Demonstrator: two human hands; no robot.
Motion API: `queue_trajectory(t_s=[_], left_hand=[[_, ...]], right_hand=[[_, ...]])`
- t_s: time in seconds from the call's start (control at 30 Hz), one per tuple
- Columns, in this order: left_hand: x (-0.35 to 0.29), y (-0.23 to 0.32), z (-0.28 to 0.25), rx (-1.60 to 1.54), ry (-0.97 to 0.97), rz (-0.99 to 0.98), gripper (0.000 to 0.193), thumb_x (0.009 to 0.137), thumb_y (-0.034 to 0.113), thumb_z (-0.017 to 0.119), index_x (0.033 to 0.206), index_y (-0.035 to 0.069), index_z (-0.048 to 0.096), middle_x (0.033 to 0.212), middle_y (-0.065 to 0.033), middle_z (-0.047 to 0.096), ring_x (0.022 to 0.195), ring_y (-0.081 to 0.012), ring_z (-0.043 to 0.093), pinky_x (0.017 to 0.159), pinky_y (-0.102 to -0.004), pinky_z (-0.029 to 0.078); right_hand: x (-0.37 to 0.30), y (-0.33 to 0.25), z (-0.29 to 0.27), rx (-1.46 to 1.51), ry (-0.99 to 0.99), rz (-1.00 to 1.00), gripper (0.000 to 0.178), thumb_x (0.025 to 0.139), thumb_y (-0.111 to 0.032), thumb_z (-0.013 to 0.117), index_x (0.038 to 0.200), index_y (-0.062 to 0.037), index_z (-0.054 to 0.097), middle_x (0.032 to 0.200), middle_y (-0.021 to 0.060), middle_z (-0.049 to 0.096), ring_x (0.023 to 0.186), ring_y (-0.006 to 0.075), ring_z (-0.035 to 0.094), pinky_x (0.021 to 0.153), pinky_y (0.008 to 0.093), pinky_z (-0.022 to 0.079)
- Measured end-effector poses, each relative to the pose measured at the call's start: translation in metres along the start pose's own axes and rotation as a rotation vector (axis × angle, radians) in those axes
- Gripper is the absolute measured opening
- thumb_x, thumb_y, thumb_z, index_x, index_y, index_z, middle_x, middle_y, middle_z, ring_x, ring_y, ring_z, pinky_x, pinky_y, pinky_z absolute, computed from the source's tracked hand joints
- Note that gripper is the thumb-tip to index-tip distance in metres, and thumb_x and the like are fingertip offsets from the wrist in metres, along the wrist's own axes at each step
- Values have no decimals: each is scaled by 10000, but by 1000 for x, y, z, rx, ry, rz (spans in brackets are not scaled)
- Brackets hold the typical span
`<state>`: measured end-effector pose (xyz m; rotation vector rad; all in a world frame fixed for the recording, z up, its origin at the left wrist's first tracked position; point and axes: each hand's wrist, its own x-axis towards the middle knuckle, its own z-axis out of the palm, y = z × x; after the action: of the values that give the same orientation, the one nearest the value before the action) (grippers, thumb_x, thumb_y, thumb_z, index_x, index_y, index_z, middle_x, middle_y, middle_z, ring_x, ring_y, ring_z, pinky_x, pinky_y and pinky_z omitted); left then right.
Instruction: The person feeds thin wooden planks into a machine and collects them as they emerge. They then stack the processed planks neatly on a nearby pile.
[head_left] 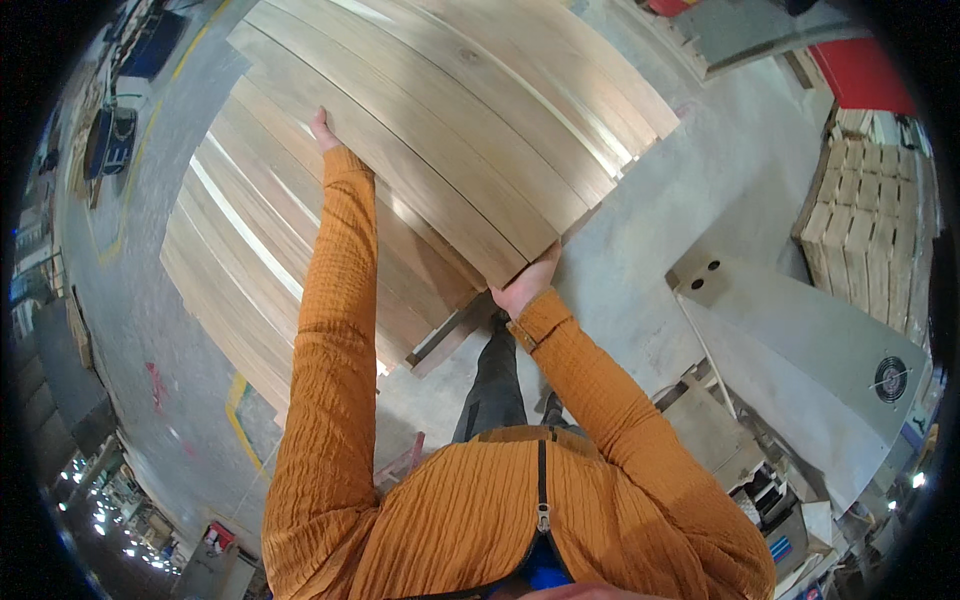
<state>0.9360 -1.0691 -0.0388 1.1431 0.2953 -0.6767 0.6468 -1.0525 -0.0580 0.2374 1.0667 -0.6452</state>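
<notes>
A long pale wooden plank [405, 170] lies slantwise over a broad layer of similar boards [255, 180]. At its left long edge is my left hand [322, 132], thumb up along the side and the other fingers hidden. My right hand [528, 285] grips the plank's near end from below, with the thumb at the corner and most fingers out of sight under the wood. Beside this plank, on the right, more boards [510, 110] lie edge to edge. A darker board end [450, 335] juts out below the near edge of the stack.
A grey metal machine housing [800, 340] with a round fan grille stands at the right. Behind it rises a stack of wooden blocks [865, 215]. A red panel [862, 75] is at the far right. Yellow lines [150, 130] mark the concrete floor on the left.
</notes>
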Motion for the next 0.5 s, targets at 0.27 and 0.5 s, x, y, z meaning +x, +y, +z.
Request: queue_trajectory(t_s=[0.27, 0.5], left_hand=[[-9, -19, -18, -15, -21, -123, 861, 846, 700, 392, 1410, 50, 402, 1412, -154, 448, 1265, -322, 437, 1049, -412, 364], [-119, -114, -139, 40, -164, -260, 488, 940, 502, 451, 1111, 60, 568, 979, -106, 661, 797, -193, 599, 688, -353, 486]], right_hand=[[-10, -13, -2, -355, 178, 64, 651, 866, -671, 356, 1321, -216, 451, 1315, 9, 508, 1176, 295, 488, 977, 548, 333], [-27, -91, -121, -995, 30, -156, 656, 941, -581, 347, 1417, -129, 343, 1372, 82, 470, 1124, 275, 540, 950, 456, 364]])
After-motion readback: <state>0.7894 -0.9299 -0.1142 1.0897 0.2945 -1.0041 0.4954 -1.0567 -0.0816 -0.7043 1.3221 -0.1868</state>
